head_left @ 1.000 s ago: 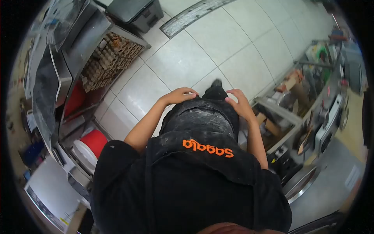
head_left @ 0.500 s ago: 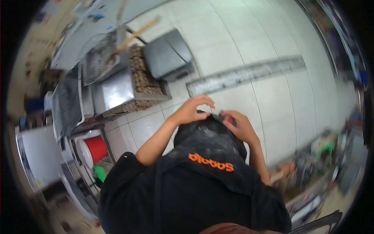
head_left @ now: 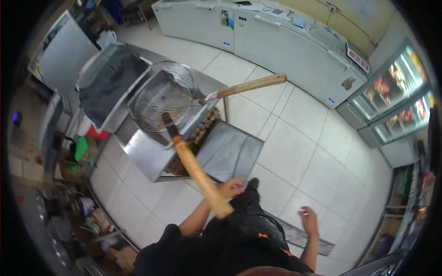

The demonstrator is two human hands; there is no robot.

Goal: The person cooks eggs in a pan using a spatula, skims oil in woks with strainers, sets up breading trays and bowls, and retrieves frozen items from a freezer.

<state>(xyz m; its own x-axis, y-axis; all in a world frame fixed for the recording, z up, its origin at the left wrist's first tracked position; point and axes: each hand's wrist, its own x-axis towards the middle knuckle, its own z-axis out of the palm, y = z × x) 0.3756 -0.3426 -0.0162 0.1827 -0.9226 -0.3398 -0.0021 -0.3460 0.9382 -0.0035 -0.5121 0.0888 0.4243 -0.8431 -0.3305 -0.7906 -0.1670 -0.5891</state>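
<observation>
My left hand (head_left: 232, 187) is beside my black apron (head_left: 251, 221), its fingers loosely bent and apart, holding nothing that shows. A thick wooden handle (head_left: 200, 172) crosses in front of its wrist in this view. That handle belongs to a tool whose dark metal end rests at a large wire skimmer (head_left: 163, 94) on the steel stand. Off to the right of my body, over the floor tiles, my right hand (head_left: 309, 218) hangs open with curled, separated fingers. A grey box-like cover (head_left: 230, 152) stands just ahead of my left hand.
The steel stand (head_left: 145, 154) is at the front left, with a dark cloth-covered bin (head_left: 110, 85) behind it. The skimmer's wooden handle (head_left: 253, 86) juts out over the floor. White chest freezers (head_left: 276, 46) line the back, and a lit glass-door fridge (head_left: 391, 92) stands at right.
My hands have left the apron edge and moved apart, the right one out to the side. The view has turned, bringing the stand and tools closer and the freezers into sight.
</observation>
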